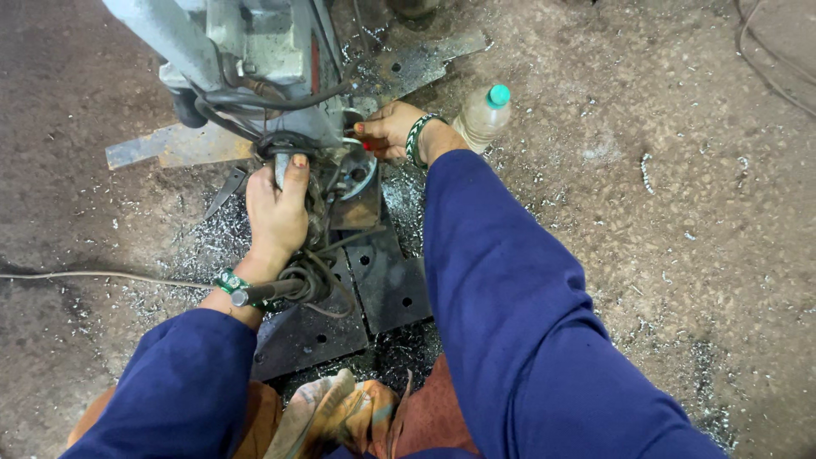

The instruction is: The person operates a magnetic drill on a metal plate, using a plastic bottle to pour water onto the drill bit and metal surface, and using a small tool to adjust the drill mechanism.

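A grey drilling machine (255,51) stands on dark steel plates (391,285) with drilled holes, on the workshop floor. My left hand (276,212) is wrapped around a grey part at the machine's base, thumb up, amid black cables (314,276). My right hand (387,129) reaches to the machine's right side, its fingers pinched on a small part beside the drill area (357,174). Both arms wear blue sleeves and green wrist bands. What the right fingertips hold is too small to tell.
A clear plastic bottle with a green cap (484,115) stands just right of my right wrist. Metal shavings (204,238) litter the floor around the plates. A rusty flat bar (170,146) lies at the left. A thin cord (85,275) runs leftwards. My knees are below.
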